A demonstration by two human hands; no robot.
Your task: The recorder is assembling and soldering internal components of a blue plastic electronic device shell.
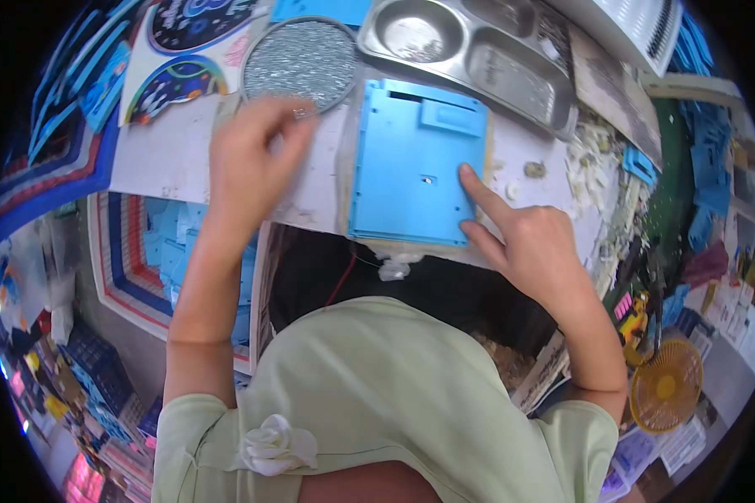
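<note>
A light blue rectangular plastic panel [398, 180], with a raised block and a slot near its far end, lies flat on a slightly larger base at the table's near edge. My right hand [524, 239] touches the panel's right edge, index finger stretched out and thumb apart from it. To the panel's left, my left hand [256, 159] is above the near rim of a round tray [245, 71]. Its thumb and fingertips come together in a pinch, with a tiny shiny bit at the tips too small to name. Small silvery metal pieces [302, 59] fill the tray.
A steel compartment tray [465, 54] stands beyond the panel. Pale scraps [599, 168] are heaped along the table's right side. Printed sheets [176, 92] lie at the far left. Below left, a striped bag [126, 260] holds blue parts. A yellow fan [664, 386] is at lower right.
</note>
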